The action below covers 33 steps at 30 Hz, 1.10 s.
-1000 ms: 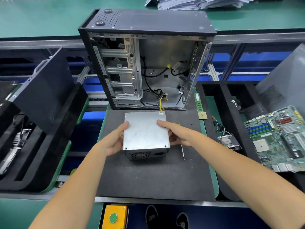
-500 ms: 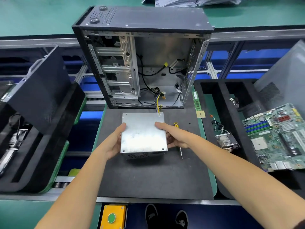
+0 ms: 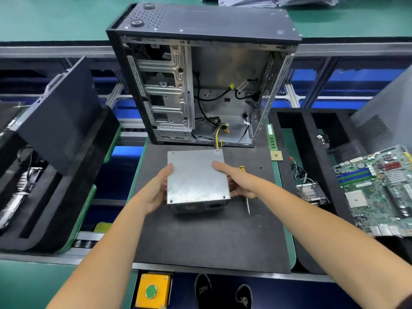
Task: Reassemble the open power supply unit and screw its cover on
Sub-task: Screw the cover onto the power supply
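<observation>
A silver power supply unit [image 3: 196,177] with its flat metal cover on top sits on the black mat [image 3: 211,237] in front of the open computer case [image 3: 200,85]. My left hand [image 3: 156,190] grips its left side, thumb on the top edge. My right hand [image 3: 238,181] grips the right side, thumb lying across the cover. Yellow and black cables [image 3: 217,136] run from the unit's far edge into the case. A screwdriver [image 3: 247,202] with a yellow handle lies on the mat just right of the unit, mostly hidden under my right hand.
A memory stick [image 3: 271,137] and a CPU chip [image 3: 276,155] lie on the green edge to the right. A motherboard [image 3: 383,188] and heatsink [image 3: 311,194] rest in the right foam tray. A black side panel [image 3: 58,114] leans at left. A yellow button box [image 3: 152,291] is below.
The unit's front edge has lifted and tilted slightly, so its vented front face shows more. Both hands stay on its sides.
</observation>
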Tool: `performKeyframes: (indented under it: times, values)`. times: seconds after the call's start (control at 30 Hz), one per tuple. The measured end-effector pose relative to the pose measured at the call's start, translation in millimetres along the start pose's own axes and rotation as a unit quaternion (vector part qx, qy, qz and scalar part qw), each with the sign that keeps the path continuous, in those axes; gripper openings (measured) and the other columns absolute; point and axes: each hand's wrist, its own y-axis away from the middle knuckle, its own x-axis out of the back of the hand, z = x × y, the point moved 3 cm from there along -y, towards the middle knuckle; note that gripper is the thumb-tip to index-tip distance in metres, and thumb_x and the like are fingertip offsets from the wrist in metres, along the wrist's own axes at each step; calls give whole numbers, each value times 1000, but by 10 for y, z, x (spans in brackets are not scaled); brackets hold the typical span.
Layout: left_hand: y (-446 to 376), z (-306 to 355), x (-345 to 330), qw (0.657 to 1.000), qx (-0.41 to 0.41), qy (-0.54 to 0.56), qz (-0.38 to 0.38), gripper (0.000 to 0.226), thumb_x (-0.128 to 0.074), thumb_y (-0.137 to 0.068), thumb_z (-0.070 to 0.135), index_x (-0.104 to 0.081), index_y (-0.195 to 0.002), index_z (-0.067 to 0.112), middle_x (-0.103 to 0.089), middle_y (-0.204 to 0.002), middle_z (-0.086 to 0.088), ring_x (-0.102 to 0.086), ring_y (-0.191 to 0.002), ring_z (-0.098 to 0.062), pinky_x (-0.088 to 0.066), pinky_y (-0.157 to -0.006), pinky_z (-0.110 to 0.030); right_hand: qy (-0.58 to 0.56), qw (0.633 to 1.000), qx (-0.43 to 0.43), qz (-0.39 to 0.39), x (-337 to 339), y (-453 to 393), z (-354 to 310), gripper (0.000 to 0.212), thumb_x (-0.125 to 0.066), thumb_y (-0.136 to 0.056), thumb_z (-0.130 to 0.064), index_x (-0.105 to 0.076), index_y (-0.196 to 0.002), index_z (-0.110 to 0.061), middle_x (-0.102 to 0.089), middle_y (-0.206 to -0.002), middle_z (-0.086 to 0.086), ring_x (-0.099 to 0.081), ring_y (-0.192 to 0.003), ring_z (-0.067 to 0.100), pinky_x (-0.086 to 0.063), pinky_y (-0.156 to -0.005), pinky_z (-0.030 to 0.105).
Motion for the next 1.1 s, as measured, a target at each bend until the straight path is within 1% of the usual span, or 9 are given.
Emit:
performKeyframes:
  times: [0.1, 0.2, 0.27, 0.33, 0.6, 0.73, 0.83, 0.93, 1.1]
  values:
    - [8, 67, 35, 999, 12, -47, 19, 79, -72, -55, 75, -65, -111, 20, -45, -116, -4, -37, -106, -21, -28, -92, -40, -1, 1000, -8, 11, 10, -31, -27, 51, -68, -61, -74, -71, -68, -23, -69, -70, -1, -66, -63, 11, -54, -58, 26]
    - [-6, 89, 74, 995, 30, -88, 32, 76, -68, -50, 79, -57, -101, 24, -51, -90, -7, -39, -85, -22, -29, -77, -36, 14, 999, -11, 29, -5, -68, -41, 60, -69, -56, -76, -72, -82, -22, -70, -80, 1, -65, -73, 17, -56, -63, 30]
    - [-36, 100, 94, 994, 41, -93, 36, 73, -72, -47, 79, -54, -90, 23, -39, -65, 2, -32, -65, -16, -24, -62, -32, 12, 999, -13, 41, -9, -87, -41, 63, -68, -55, -76, -72, -87, -22, -69, -80, 0, -64, -73, 17, -55, -62, 29]
    - [-71, 94, 113, 995, 46, -83, 40, 67, -74, -47, 76, -53, -83, 23, -33, -61, 5, -29, -61, -13, -21, -58, -30, 14, 999, -17, 47, -8, -93, -48, 65, -68, -54, -77, -71, -90, -22, -69, -78, -2, -64, -70, 16, -55, -61, 28]
    - [-123, 68, 151, 992, 62, -96, 45, 67, -73, -47, 73, -52, -81, 19, -37, -67, 1, -33, -62, -14, -24, -58, -29, 36, 997, -26, 62, -23, -115, -45, 75, -63, -53, -81, -70, -96, -20, -69, -87, 3, -64, -72, 17, -53, -61, 24]
    - [-156, 22, 175, 992, 63, -99, 40, 84, -73, -47, 74, -58, -101, 12, -48, -89, -10, -42, -81, -24, -34, -73, -34, 40, 997, -29, 65, -21, -122, -60, 73, -61, -55, -79, -69, -95, -18, -67, -83, 3, -62, -70, 19, -52, -66, 25]
    - [-170, 9, 194, 993, 65, -86, 46, 101, -70, -49, 73, -61, -121, 3, -56, -108, -14, -47, -97, -27, -36, -89, -40, 40, 997, -27, 55, -20, -120, -82, 59, -61, -67, -73, -69, -88, -19, -69, -73, -2, -64, -68, 16, -52, -67, 26]
    - [-147, 7, 151, 995, 57, -72, 39, 94, -70, -50, 73, -62, -117, 8, -51, -110, -10, -43, -99, -26, -33, -88, -40, 34, 998, -17, 58, 13, -107, -65, 54, -64, -73, -66, -69, -91, -15, -70, -72, -1, -68, -67, 14, -54, -63, 25]
    - [-98, -38, 141, 996, 58, -62, 20, 95, -76, -40, 78, -53, -111, 18, -40, -111, -5, -35, -100, -24, -29, -82, -39, 31, 997, -14, 63, 41, -81, -32, 60, -69, -64, -66, -70, -94, -13, -70, -72, -1, -66, -67, 13, -55, -69, 27]
